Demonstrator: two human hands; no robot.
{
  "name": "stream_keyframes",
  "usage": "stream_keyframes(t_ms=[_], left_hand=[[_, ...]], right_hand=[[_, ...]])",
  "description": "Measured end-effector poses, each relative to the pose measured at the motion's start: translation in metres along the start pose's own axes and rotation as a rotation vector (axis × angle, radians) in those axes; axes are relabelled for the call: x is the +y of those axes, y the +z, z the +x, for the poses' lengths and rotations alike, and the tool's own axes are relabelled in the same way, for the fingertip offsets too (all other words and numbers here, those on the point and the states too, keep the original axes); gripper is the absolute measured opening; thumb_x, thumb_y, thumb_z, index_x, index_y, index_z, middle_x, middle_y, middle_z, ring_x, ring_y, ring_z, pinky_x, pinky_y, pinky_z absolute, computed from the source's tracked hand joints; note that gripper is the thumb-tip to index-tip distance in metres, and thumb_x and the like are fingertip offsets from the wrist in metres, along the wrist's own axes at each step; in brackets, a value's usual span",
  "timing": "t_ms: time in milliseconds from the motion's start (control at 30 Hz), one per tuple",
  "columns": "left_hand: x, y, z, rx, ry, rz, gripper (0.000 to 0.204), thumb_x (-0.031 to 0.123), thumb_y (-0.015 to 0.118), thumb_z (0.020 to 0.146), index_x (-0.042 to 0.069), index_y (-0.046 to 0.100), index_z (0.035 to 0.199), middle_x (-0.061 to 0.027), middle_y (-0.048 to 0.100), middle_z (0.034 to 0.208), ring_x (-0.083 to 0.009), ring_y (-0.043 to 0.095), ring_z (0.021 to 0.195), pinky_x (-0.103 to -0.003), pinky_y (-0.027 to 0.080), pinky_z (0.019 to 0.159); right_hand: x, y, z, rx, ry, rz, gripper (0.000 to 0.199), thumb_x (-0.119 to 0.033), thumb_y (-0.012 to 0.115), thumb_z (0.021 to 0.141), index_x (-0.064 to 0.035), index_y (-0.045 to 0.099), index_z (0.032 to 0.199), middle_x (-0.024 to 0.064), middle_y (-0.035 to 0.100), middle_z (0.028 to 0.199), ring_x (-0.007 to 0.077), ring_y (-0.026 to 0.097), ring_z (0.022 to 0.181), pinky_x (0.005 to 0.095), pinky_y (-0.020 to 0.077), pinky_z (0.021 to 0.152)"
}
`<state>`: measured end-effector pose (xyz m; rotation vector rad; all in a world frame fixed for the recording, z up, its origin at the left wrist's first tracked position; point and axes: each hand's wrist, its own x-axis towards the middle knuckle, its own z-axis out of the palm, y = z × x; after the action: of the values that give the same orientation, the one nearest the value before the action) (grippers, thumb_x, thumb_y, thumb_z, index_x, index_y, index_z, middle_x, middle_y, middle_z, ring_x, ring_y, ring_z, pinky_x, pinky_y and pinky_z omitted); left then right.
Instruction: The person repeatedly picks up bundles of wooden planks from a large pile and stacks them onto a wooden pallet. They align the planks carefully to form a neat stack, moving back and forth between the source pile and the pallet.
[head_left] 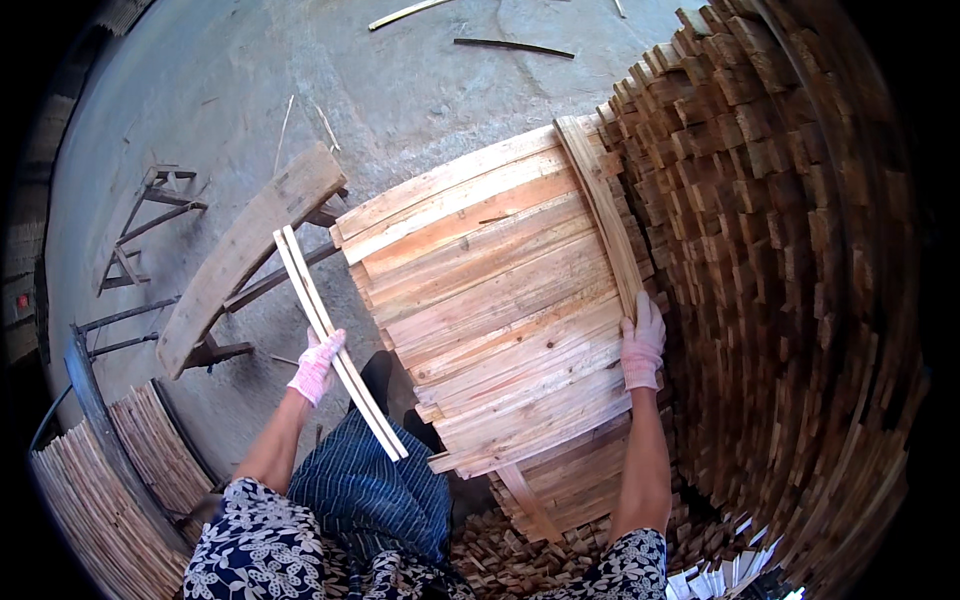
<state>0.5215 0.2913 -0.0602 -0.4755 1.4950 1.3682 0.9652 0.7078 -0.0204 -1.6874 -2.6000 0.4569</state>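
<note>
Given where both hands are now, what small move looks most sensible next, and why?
Probably lay the thin slats from the left hand onto the stacked layer: the right hand already rests on the cross strip, and the slats hang beside the layer.

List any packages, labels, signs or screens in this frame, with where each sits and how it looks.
None in view: no package, label, sign or screen.
Only bare wood: a stack of planks under the right hand, two thin slats in the left hand, a wall of stacked wood at right, a slat bundle at lower left, and a plank bench on the concrete floor.
</note>
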Motion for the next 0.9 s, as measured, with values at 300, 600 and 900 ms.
stream_keyframes(t_ms=[300,600,900], left_hand=[[-0.025,0.066,0.027,-0.101,0.001,-0.067,0.079,0.004,0.077,0.091,0.025,0.027,0.148,-0.0080,0.059,0.122,-0.0232,0.062,0.113,-0.052,0.056,0.097],[-0.010,0.023,-0.008,-0.032,-0.017,-0.055,0.035,0.013,0.080,0.091,0.009,0.058,0.118,-0.0092,0.068,0.101,-0.0255,0.068,0.085,-0.042,0.061,0.076],[-0.017,0.087,0.001,-0.093,-0.074,-0.006,0.057,0.010,0.079,0.092,0.008,0.046,0.138,-0.0039,0.066,0.109,-0.0160,0.065,0.100,-0.036,0.058,0.090]], right_hand=[[0.007,0.013,-0.011,0.100,0.035,-0.059,0.069,-0.023,0.069,0.092,-0.0216,0.042,0.155,0.0162,0.050,0.146,0.0387,0.050,0.131,0.0515,0.0407,0.110],[-0.019,0.011,-0.007,0.089,0.095,-0.229,0.069,-0.021,0.068,0.093,-0.0155,0.039,0.155,0.0244,0.050,0.141,0.0416,0.051,0.129,0.0533,0.0422,0.107],[-0.020,0.004,0.006,-0.092,0.237,-0.330,0.072,-0.029,0.062,0.099,-0.0268,0.027,0.162,0.0223,0.047,0.147,0.0422,0.051,0.129,0.0534,0.0430,0.107]])
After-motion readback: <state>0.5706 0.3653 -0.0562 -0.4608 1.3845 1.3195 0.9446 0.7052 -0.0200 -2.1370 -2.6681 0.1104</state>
